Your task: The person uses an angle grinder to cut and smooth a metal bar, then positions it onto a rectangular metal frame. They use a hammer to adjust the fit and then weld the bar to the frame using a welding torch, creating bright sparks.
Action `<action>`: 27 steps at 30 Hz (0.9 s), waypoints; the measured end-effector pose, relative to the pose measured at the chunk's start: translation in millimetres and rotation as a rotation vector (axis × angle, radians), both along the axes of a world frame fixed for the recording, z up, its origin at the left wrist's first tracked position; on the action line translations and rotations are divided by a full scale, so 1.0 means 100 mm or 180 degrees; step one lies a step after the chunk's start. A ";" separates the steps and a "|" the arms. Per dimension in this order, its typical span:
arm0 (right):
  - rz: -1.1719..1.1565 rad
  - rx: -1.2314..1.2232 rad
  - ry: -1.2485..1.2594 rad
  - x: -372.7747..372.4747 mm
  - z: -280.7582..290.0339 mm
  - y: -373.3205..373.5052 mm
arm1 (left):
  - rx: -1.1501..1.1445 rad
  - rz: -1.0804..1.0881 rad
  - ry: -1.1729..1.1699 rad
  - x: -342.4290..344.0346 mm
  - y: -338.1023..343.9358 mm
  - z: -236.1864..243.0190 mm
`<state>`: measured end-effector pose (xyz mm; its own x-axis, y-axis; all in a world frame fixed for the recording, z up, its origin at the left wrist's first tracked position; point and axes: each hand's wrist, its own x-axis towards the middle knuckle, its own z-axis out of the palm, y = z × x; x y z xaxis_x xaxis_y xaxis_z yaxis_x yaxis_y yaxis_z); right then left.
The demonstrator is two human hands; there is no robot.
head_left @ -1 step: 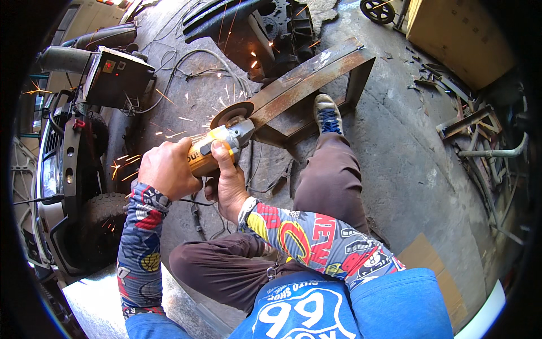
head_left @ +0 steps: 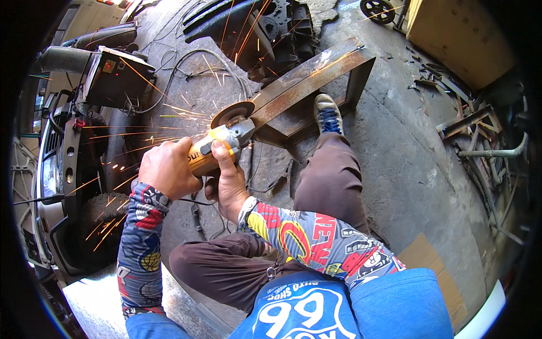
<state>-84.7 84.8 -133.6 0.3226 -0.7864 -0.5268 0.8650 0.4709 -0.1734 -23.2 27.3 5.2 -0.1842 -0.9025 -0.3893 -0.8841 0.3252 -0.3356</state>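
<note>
An angle grinder (head_left: 213, 148) with a yellow body and grey head is held in both hands. My left hand (head_left: 167, 169) wraps round its rear body. My right hand (head_left: 228, 183) grips it nearer the head, thumb lying along the top. The grinder's dark disc (head_left: 232, 114) meets the near left end of a rusty angle-steel frame (head_left: 307, 89), and sparks stream mostly leftward. My shoe (head_left: 327, 114) is up against the frame's inner side; whether it bears on it I cannot tell. Fingers under the grinder are partly hidden.
On the left stand a dark welding-machine-like box (head_left: 116, 79) and a vehicle front (head_left: 59, 164). Cables (head_left: 197, 52) trail across the floor. A dark greasy machine part (head_left: 282, 42) lies beyond the frame. Scrap metal (head_left: 471, 124) is heaped at right, near a large brown panel (head_left: 460, 39).
The spark stream has grown denser and longer, reaching farther left and with streaks along the steel. My hands, the grinder and the frame show no visible shift.
</note>
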 end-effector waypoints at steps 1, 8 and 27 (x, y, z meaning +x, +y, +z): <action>0.0055 0.0030 0.0005 0.00 0.01 0.01 | 0.0011 -0.0039 0.0011 0.01 0.00 0.01; 0.0010 0.0027 0.0024 0.00 0.01 -0.07 | -0.0013 0.0031 -0.0029 0.00 -0.07 -0.01; 0.0044 0.0079 0.0033 0.00 0.01 -0.08 | 0.0070 0.0064 -0.0084 -0.01 -0.09 0.00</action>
